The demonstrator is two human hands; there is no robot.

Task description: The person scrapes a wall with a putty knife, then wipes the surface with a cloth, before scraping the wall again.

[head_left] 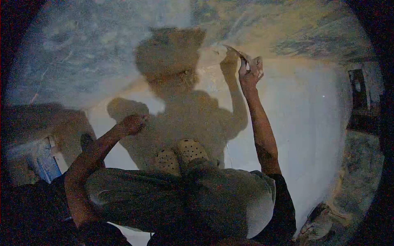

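Observation:
My right hand (251, 71) is raised over the pale surface (303, 110), with its fingers closed around a slim, dark tool (242, 54). The tool points up and left, close to the border between the pale area and the rougher brown-grey area (303, 35). What kind of tool it is, I cannot tell. Lower on the left, my left hand (133, 124) is curled into a loose fist above my knee. No object shows in it. A large shadow of my head and arms covers the middle of the surface.
My perforated clogs (193, 150) stand on the pale surface below my bent knees. A blue and white object (47, 160) lies at the left. A dark upright opening (359, 88) is at the far right, and a pale lumpy thing (318, 225) sits at the lower right.

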